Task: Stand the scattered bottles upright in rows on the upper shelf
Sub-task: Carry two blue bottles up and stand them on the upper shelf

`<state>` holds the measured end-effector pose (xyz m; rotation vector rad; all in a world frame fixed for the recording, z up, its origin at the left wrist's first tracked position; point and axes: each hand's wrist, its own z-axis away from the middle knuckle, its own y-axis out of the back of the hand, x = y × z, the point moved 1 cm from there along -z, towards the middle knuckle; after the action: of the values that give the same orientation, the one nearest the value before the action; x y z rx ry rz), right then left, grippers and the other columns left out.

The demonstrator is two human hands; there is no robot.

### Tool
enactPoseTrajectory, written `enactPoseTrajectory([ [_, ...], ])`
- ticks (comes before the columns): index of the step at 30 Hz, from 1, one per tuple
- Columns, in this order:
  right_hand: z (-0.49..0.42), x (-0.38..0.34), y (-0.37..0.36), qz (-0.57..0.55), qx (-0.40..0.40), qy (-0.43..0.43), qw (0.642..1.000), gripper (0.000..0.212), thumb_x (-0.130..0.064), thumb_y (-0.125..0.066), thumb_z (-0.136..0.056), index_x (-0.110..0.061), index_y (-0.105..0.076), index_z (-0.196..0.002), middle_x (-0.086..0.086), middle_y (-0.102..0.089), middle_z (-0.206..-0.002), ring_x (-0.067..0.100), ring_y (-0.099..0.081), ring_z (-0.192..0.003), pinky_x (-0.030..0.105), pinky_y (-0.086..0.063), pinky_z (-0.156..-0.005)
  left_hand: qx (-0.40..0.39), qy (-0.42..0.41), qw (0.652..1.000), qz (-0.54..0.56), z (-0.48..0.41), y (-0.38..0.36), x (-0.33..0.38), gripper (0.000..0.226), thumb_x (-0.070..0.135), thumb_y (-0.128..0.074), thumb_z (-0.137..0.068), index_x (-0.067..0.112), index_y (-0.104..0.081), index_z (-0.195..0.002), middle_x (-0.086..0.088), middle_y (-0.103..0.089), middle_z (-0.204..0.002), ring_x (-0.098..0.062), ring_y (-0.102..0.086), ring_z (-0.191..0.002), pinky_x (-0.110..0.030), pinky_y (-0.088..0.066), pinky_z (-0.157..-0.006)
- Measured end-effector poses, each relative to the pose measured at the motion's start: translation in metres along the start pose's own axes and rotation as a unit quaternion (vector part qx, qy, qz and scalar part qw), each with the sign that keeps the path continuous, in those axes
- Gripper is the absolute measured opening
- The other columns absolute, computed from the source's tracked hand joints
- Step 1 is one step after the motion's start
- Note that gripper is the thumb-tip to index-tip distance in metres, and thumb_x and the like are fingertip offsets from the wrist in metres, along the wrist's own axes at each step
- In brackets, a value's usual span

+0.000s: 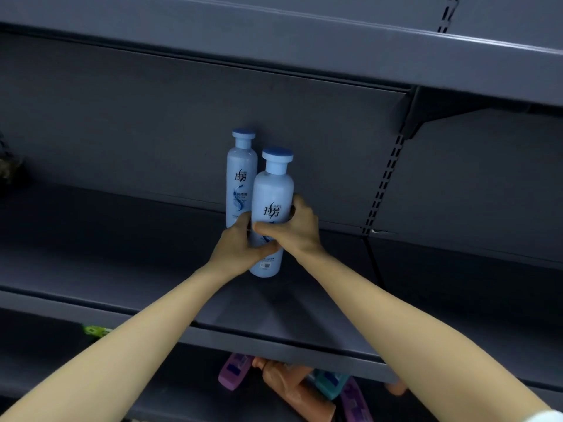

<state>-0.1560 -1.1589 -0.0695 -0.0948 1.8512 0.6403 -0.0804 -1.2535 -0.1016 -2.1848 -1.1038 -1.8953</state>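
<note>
- On the upper shelf (122, 269), toward the back wall, two light blue bottles stand upright. The front bottle (272, 193) is just before the back bottle (240, 175) and a little to its right. They are very close, perhaps touching.
- The step in hand, as I judge it, is to settle the front bottle into its place in the row. Its base seems to rest on the shelf, but I cannot be sure.
- To do this well, the base should sit flat before any release, and the label should face the front like its neighbour's.
- The bottle is tall and narrow, so I expect it tips easily. A sideways push could also knock over the back bottle.
- It seems safer to loosen one hand first and keep the other as a guard.
- The left hand (237, 248) grips the lower left side of the front bottle, with the fingers curled around it.
- The right hand (300, 229) wraps the right side at middle height, with the thumb across the front.
- Under this shelf a purple bottle (233, 374), a brown bottle (292, 388) and a teal bottle (329, 383) lie on their sides, so much of the task remains.
</note>
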Motion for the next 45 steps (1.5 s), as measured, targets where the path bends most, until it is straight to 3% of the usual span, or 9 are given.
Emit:
enactPoseTrajectory([
  [3, -0.005, 0.003, -0.002, -0.001, 0.007, -0.002, 1.000, 0.056, -0.016, -0.084, -0.058, -0.018, -0.055, -0.106, 0.002, -0.068, -0.099, 0.017, -0.066, -0.093, 0.043, -0.057, -0.080, -0.006, -0.011, 0.997, -0.071, -0.006, 0.003, -0.006, 0.047, 0.032, -0.075, -0.077, 0.024, -0.048, -0.115, 0.012, -0.060, -0.100, -0.006, -0.058, -0.090, -0.019, -0.047, -0.071],
  [6, -0.011, 0.005, -0.004, 0.001, 0.015, -0.007, 1.000, 0.054, -0.015, -0.083, -0.059, -0.018, -0.055, -0.104, 0.001, -0.067, -0.098, 0.017, -0.066, -0.092, 0.042, -0.057, -0.080, -0.018, -0.027, 0.985, -0.171, -0.013, 0.009, -0.013, 0.057, 0.045, -0.068, -0.080, 0.025, -0.045, -0.128, 0.005, -0.058, -0.122, -0.014, -0.056, -0.110, -0.034, -0.050, -0.084],
  [11, -0.024, 0.008, -0.008, 0.011, 0.032, -0.011, 0.999, 0.058, -0.014, -0.083, -0.059, -0.014, -0.054, -0.109, 0.002, -0.067, -0.100, 0.016, -0.066, -0.092, 0.040, -0.057, -0.079, -0.015, -0.009, 0.962, -0.272, -0.024, 0.026, -0.024, 0.067, 0.052, -0.057, -0.086, 0.023, -0.033, -0.142, 0.000, -0.045, -0.140, -0.020, -0.045, -0.125, -0.035, -0.044, -0.092],
  [26, -0.066, 0.014, -0.019, 0.012, 0.060, -0.039, 0.997, 0.057, -0.013, -0.083, -0.062, -0.012, -0.053, -0.109, 0.002, -0.066, -0.101, 0.016, -0.065, -0.092, 0.040, -0.057, -0.080, -0.048, 0.029, 0.904, -0.424, -0.065, 0.070, -0.062, 0.070, 0.056, -0.052, -0.087, 0.015, -0.034, -0.141, -0.008, -0.039, -0.143, -0.028, -0.039, -0.129, -0.040, -0.043, -0.093],
  [33, -0.084, 0.017, -0.024, 0.012, 0.068, -0.040, 0.997, 0.051, -0.012, -0.083, -0.063, -0.016, -0.050, -0.103, 0.002, -0.065, -0.100, 0.017, -0.065, -0.094, 0.042, -0.057, -0.081, -0.068, 0.026, 0.899, -0.432, -0.077, 0.074, -0.072, 0.069, 0.056, -0.052, -0.088, 0.017, -0.033, -0.141, -0.007, -0.038, -0.143, -0.026, -0.039, -0.129, -0.040, -0.044, -0.093],
  [45, -0.101, 0.018, -0.030, 0.005, 0.069, -0.036, 0.997, 0.056, -0.009, -0.082, -0.064, -0.012, -0.052, -0.112, 0.002, -0.064, -0.101, 0.018, -0.064, -0.096, 0.040, -0.056, -0.082, -0.084, 0.025, 0.892, -0.444, -0.088, 0.078, -0.078, 0.069, 0.057, -0.050, -0.088, 0.017, -0.032, -0.142, -0.007, -0.039, -0.143, -0.026, -0.039, -0.130, -0.039, -0.045, -0.092],
])
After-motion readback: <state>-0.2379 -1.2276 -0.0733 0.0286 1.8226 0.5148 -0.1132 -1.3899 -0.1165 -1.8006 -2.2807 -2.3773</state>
